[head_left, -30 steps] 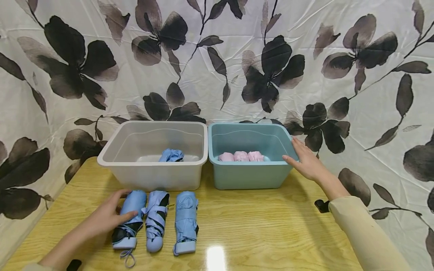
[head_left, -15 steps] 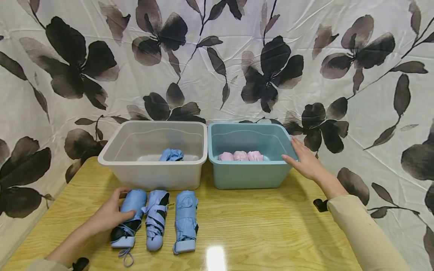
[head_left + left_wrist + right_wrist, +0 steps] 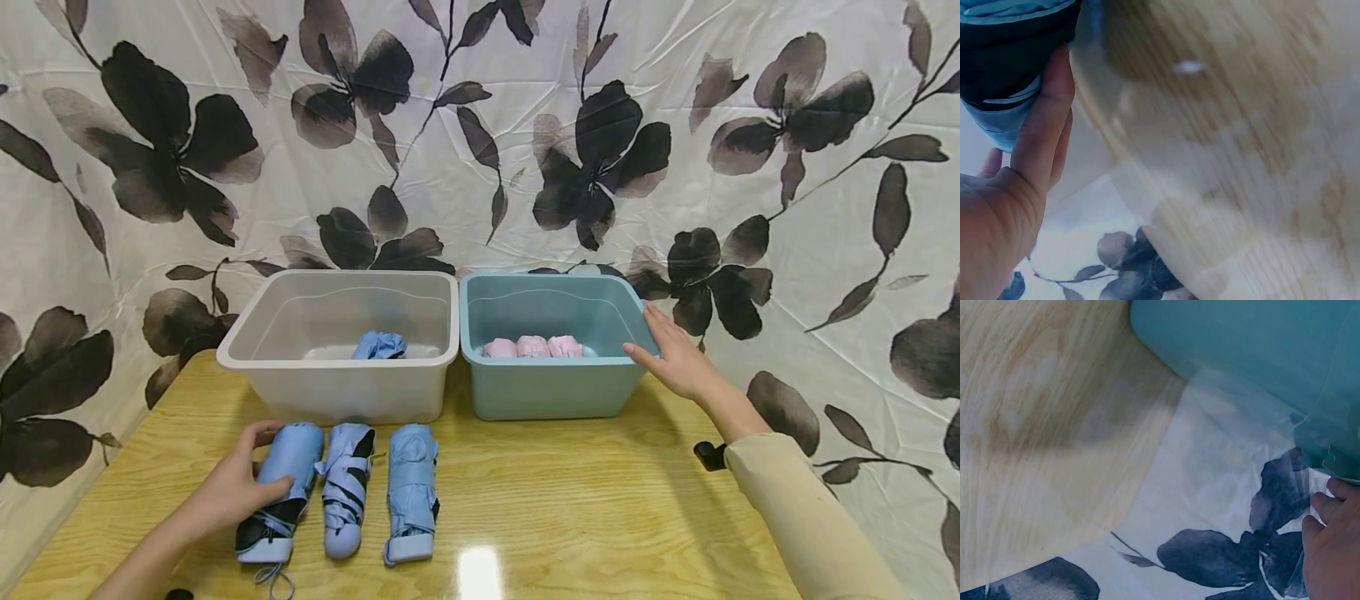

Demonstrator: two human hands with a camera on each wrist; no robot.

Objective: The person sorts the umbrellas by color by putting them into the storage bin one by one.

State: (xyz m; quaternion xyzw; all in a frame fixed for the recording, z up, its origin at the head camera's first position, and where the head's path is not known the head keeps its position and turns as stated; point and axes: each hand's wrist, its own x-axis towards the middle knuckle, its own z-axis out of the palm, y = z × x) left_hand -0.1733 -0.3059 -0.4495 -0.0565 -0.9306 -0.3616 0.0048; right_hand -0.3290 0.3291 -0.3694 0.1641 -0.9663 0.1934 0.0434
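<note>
On the left of the table, my left hand (image 3: 228,487) grips a folded blue umbrella (image 3: 297,454), thumb across its near side and fingers round the far side. The umbrella leans with its pale handle end toward me, a looped cord hanging from it. In the left wrist view, the fingers (image 3: 1044,122) wrap the umbrella's dark and blue cloth (image 3: 997,62). Two more folded blue umbrellas lie to its right, one with a rounded handle (image 3: 342,540) and one with a flat handle (image 3: 409,547). My right hand (image 3: 681,360) rests with straight fingers on the teal bin's (image 3: 551,392) right rim.
A light grey bin (image 3: 345,392) stands behind the umbrellas, with a blue bundle (image 3: 380,344) inside. Beside it, the teal bin holds several pink rolled bundles (image 3: 533,346). Both stand on a wooden table (image 3: 570,500) before a floral cloth (image 3: 465,142).
My left hand has closed more firmly round the leftmost umbrella. Its handle end has swung a little left and toward me. The right hand stays on the teal rim.
</note>
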